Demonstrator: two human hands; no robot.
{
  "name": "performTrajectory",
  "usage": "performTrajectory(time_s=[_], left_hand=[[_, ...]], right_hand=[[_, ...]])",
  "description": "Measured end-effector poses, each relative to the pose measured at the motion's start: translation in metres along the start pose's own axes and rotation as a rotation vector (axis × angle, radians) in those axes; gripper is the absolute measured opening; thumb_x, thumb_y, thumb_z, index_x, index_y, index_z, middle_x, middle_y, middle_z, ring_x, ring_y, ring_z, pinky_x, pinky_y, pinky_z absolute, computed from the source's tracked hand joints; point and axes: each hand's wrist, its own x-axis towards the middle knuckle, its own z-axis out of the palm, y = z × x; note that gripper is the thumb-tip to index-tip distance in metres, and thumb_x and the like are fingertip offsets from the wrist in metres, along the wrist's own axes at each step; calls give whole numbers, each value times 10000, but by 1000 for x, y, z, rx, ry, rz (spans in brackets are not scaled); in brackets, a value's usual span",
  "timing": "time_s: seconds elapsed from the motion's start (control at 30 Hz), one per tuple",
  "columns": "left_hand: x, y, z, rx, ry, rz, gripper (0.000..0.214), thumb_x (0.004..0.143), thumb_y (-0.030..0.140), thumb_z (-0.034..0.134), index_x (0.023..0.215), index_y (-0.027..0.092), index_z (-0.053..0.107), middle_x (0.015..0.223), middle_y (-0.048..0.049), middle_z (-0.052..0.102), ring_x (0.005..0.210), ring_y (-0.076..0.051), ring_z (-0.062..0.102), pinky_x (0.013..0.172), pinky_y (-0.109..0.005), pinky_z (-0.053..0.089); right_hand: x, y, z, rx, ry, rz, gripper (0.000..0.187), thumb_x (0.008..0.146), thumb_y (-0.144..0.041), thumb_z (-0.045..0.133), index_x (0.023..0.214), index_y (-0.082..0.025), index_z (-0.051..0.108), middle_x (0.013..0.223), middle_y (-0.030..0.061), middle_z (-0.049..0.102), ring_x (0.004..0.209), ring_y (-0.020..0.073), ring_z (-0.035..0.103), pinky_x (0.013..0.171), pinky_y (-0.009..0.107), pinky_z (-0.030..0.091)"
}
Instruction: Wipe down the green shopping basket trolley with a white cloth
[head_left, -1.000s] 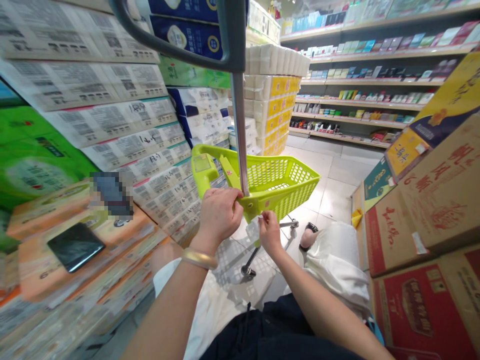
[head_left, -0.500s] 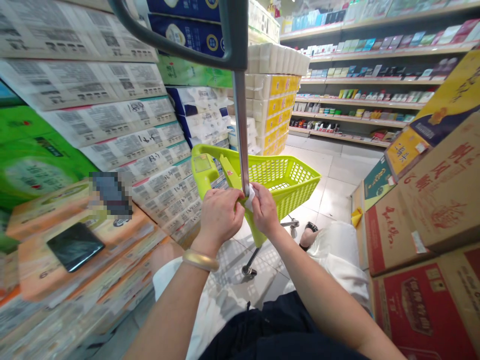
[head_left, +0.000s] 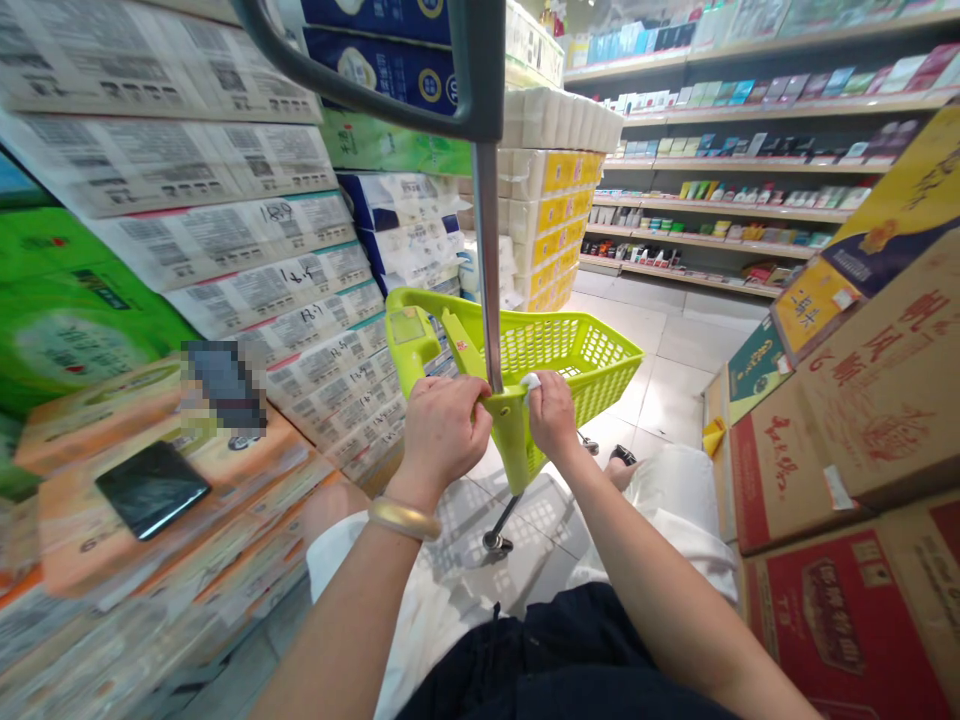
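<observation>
A lime-green shopping basket cart (head_left: 592, 345) stands before me, with a metal pole (head_left: 487, 270) rising from its near end to a dark grey handle (head_left: 480, 70). My left hand (head_left: 446, 425), below a gold bangle (head_left: 405, 517), is closed on the green rim just left of the pole's foot. To the right of the pole, my right hand (head_left: 553, 415) is closed around a small white wipe (head_left: 531, 381) pressed to the rim. Most of the wipe is hidden under the fingers; whether it is tissue or cloth I cannot tell.
At left are stacked tissue packs (head_left: 240, 240) and an orange pack (head_left: 247, 480) carrying a black phone (head_left: 152, 490). Cardboard cartons (head_left: 885, 370) line the right side. Shelves of small goods (head_left: 750, 170) stand behind, beyond the tiled floor (head_left: 637, 375). A caster (head_left: 496, 543) shows below.
My right hand has slid right along the rim with the white wipe, away from the pole's foot. My left hand stays at about the same spot on the rim.
</observation>
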Motion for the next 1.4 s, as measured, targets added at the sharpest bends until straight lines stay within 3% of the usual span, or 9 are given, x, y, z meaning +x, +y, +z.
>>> performTrajectory(time_s=[0.13, 0.23, 0.47, 0.57, 0.87, 1.0, 1.13, 1.2, 1.4], left_hand=[[0, -2, 1, 13, 9, -7, 171, 816, 205, 493, 885, 225, 648, 823, -40, 737, 811, -247, 667, 836, -411, 418], [-1, -6, 0, 10, 17, -4, 165, 820, 207, 492, 883, 223, 644, 834, -36, 741, 822, -245, 670, 840, -409, 419], [0, -21, -6, -8, 18, -29, 168, 839, 231, 475, 852, 232, 643, 836, -28, 752, 811, -236, 670, 835, -412, 415], [0, -27, -6, 9, 24, -44, 160, 833, 246, 483, 828, 234, 642, 811, -22, 747, 788, -234, 667, 814, -407, 409], [-2, -34, -6, 30, 52, -49, 159, 836, 256, 493, 810, 231, 648, 816, -19, 750, 798, -231, 676, 801, -395, 412], [-4, -39, -8, 7, 52, -30, 159, 835, 245, 494, 807, 230, 650, 816, -15, 751, 785, -226, 670, 808, -394, 419], [-4, -41, -8, -6, 60, -37, 160, 830, 243, 495, 799, 230, 651, 822, -11, 755, 767, -220, 666, 812, -393, 419], [-3, -41, -8, -3, 58, -49, 160, 829, 248, 495, 791, 230, 649, 821, -11, 757, 763, -221, 668, 813, -397, 418], [-2, -40, -8, 23, 66, -62, 175, 838, 262, 483, 772, 233, 642, 797, -13, 754, 769, -229, 677, 795, -400, 415]], right_hand=[[0, -37, 5, 31, -57, -88, 242, 989, -225, 328, 971, -224, 569, 914, 67, 614, 895, 226, 531, 843, 356, 412], [2, -45, 3, 33, -112, -115, 239, 993, -234, 339, 1002, -219, 577, 937, 73, 632, 914, 228, 547, 852, 353, 410], [3, 0, 2, -2, -117, -53, 248, 999, -256, 341, 966, -218, 584, 909, 74, 633, 883, 230, 551, 851, 358, 416], [2, 4, 8, -44, -82, 1, 224, 980, -227, 362, 927, -222, 580, 871, 66, 617, 859, 228, 534, 850, 359, 417], [0, -67, 25, -28, -155, -90, 241, 953, -171, 384, 1045, -182, 607, 975, 94, 649, 954, 233, 557, 903, 355, 424], [-1, -44, 16, -47, -162, -90, 254, 984, -207, 363, 1048, -200, 609, 986, 91, 656, 973, 229, 562, 922, 354, 417], [-4, -4, 7, -144, -129, 19, 245, 979, -208, 359, 961, -201, 603, 924, 92, 650, 911, 236, 551, 882, 360, 418], [-4, 3, 7, -187, -123, 59, 230, 967, -201, 373, 925, -200, 598, 897, 91, 643, 886, 238, 542, 867, 360, 416], [-2, -44, 26, -122, -100, 52, 235, 960, -181, 364, 950, -198, 598, 914, 86, 640, 901, 236, 539, 879, 356, 412]])
